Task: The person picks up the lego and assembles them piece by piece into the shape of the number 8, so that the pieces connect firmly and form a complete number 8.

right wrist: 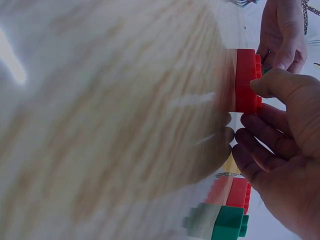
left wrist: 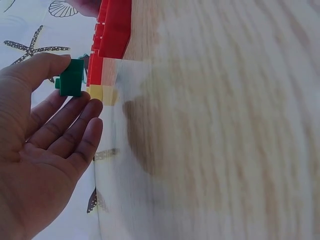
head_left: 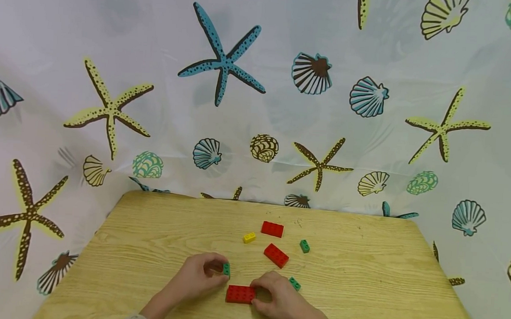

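Our right hand [head_left: 279,296] grips the nearest red brick [head_left: 238,294], lying crosswise, by its right end; near its far left corner, our left hand [head_left: 199,275] pinches a green brick [head_left: 226,270].

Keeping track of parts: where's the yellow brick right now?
In the head view, the yellow brick lies on the table, just left of the farthest red brick.

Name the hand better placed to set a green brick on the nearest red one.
Probably the left hand: it pinches a green brick nearby, while the right hand grips the red brick.
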Tool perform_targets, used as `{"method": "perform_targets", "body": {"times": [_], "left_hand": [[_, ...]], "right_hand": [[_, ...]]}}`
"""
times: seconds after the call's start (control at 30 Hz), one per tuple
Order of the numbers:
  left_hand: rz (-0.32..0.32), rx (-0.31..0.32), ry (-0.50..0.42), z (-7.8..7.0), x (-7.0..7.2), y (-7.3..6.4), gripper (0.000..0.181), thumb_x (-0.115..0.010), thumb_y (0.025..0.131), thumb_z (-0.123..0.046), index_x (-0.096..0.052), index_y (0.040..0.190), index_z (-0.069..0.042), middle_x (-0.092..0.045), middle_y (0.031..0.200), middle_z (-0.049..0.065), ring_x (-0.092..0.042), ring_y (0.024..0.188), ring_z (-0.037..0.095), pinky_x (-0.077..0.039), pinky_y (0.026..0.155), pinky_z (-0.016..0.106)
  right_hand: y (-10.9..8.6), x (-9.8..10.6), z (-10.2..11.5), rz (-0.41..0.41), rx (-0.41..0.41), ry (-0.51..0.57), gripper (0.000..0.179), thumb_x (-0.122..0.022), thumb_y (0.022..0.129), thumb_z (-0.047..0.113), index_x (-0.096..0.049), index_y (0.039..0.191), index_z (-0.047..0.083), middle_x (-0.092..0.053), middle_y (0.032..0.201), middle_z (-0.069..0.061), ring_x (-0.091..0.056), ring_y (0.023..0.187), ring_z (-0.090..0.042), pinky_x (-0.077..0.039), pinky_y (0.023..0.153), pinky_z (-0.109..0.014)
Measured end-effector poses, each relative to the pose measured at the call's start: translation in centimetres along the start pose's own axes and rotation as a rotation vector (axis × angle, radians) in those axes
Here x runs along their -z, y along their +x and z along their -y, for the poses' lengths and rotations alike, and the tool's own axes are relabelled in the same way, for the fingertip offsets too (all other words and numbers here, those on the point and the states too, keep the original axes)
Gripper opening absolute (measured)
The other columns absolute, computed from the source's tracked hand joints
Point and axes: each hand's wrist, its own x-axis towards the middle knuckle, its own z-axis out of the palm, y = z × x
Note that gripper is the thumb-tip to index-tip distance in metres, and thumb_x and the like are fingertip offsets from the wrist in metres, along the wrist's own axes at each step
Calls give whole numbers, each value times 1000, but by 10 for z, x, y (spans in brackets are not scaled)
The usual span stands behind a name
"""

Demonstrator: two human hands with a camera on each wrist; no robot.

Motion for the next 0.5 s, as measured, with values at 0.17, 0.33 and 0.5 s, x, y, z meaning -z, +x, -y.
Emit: {"method": "perform_targets", "body": {"times": [0.17,0.33,0.5], "left_hand": [[6,2,9,0,-1,-3,34,-83,93,-27,-75,118,-7,-78,110,2,-74,104,26,-58,82,30],[23,37,20,0,-1,-8,34,-83,92,-29,-75,119,-9,-78,108,-2,-73,103,22,-57,83,29],[35,46,20,0,-2,-12,35,-83,92,-29,-75,119,-9,-78,107,-2,-73,103,21,-57,83,28]], "right_hand": [[-1,0,-1,-12,41,-8,28,-71,101,23,-73,127,12,-72,119,2,-62,111,-5,-55,99,-28],[0,-2,-7,-21,75,-3,29,-70,102,26,-73,127,12,-72,118,3,-63,109,-4,-55,96,-27],[1,-6,-15,-41,122,-23,28,-69,103,27,-73,127,12,-72,117,3,-63,108,-5,-56,92,-27]]}}
